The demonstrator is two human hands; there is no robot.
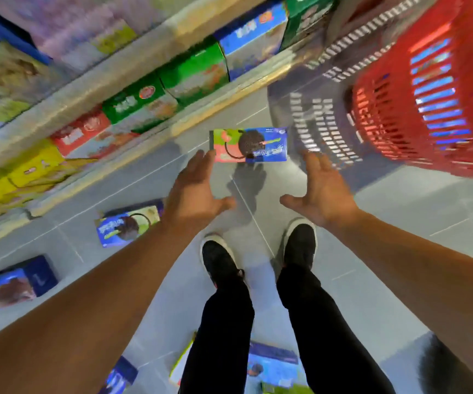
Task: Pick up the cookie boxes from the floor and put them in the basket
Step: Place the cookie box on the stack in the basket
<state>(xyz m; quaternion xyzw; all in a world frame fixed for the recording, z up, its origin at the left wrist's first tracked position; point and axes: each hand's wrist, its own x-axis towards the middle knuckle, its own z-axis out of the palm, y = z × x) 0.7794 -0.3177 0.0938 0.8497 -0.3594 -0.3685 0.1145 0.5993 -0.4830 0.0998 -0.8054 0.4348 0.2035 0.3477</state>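
A pink, green and blue cookie box (249, 144) lies flat on the grey floor ahead of my feet. My left hand (194, 191) reaches toward its left end with straight fingers, fingertips near the box edge. My right hand (319, 189) is spread open to the right of the box, holding nothing. The red basket (400, 115) stands at the upper right, with blue boxes showing through its slats. More cookie boxes lie on the floor: one green and blue (128, 224), one blue (10, 285), and others near my legs (272, 368).
Shelves at the left carry rows of green (195, 71), red (83, 132) and yellow (16, 177) boxes. My black shoes (221, 260) stand on the tiled floor between the scattered boxes. The view is blurred by motion.
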